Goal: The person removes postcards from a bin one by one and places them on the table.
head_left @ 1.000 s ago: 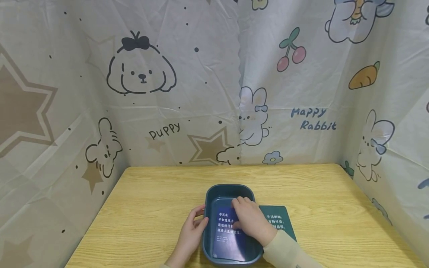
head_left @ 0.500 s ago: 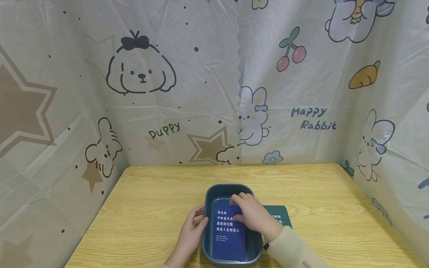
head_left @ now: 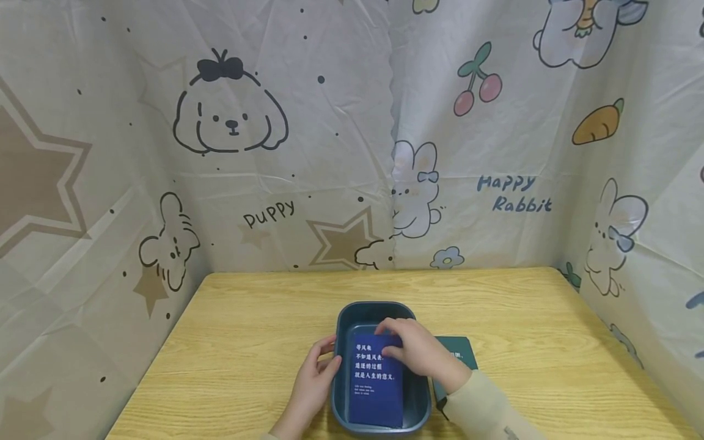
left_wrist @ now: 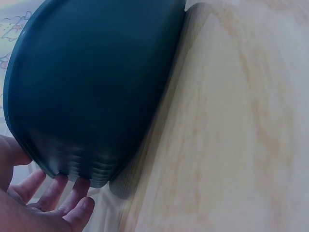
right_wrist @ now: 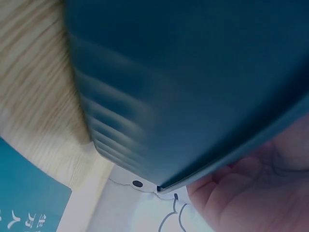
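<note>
A dark teal plastic tub (head_left: 341, 403) stands on the table in the head view. Inside it lies a blue notebook (head_left: 376, 403) with white Chinese lettering, its upper edge slightly raised. My right hand (head_left: 415, 348) reaches over the tub's right side and pinches the notebook's top right part between thumb and fingers. At the tub's left side, my left hand (head_left: 316, 379) holds the rim and outer wall, thumb above. Its fingers (left_wrist: 58, 186) press against the tub's end in the left wrist view. The tub hides the right fingertips in the right wrist view.
A green notebook (head_left: 453, 348) with white lettering lies right of the tub, partly covered by the right forearm. The light wooden table (head_left: 247, 330) extends around it. A printed cloth (head_left: 341, 153) with cartoon animals hangs behind and at both sides.
The right hand has shifted slightly right, raising the notebook's upper edge a little and covering more of the green notebook. My left hand and the tub have stayed put.
</note>
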The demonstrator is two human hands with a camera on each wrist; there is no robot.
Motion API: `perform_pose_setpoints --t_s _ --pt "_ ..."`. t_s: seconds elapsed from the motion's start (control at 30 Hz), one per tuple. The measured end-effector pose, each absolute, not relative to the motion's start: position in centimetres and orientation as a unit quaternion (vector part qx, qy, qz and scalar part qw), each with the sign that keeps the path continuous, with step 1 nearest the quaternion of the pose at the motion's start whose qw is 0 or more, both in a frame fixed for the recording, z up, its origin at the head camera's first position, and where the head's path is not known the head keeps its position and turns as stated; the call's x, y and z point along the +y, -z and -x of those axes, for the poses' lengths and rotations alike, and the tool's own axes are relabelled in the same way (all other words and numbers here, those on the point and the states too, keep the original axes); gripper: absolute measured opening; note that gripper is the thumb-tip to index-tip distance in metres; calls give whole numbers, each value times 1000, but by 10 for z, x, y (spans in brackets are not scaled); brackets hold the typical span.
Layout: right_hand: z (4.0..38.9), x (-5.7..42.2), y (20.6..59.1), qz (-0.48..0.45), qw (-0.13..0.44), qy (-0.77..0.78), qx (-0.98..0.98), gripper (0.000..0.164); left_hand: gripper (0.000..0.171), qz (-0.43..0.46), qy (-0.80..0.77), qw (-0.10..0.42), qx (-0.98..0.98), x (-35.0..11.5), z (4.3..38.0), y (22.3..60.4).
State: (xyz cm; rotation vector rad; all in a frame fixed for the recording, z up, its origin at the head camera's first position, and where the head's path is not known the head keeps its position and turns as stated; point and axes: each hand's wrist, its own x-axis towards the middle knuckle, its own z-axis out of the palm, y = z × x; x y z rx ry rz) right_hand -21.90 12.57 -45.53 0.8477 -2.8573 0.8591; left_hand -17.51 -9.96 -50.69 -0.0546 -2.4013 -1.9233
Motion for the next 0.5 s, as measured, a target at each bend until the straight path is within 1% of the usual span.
perform_pose_setpoints --t_s 0.37,0.5 --pt "220 128 455 -226 -1 -349 -909 19 39 16 626 30 -779 -100 176 507" --pt "219 128 453 -200 3 -372 -906 16 39 18 628 36 -778 -99 175 507"
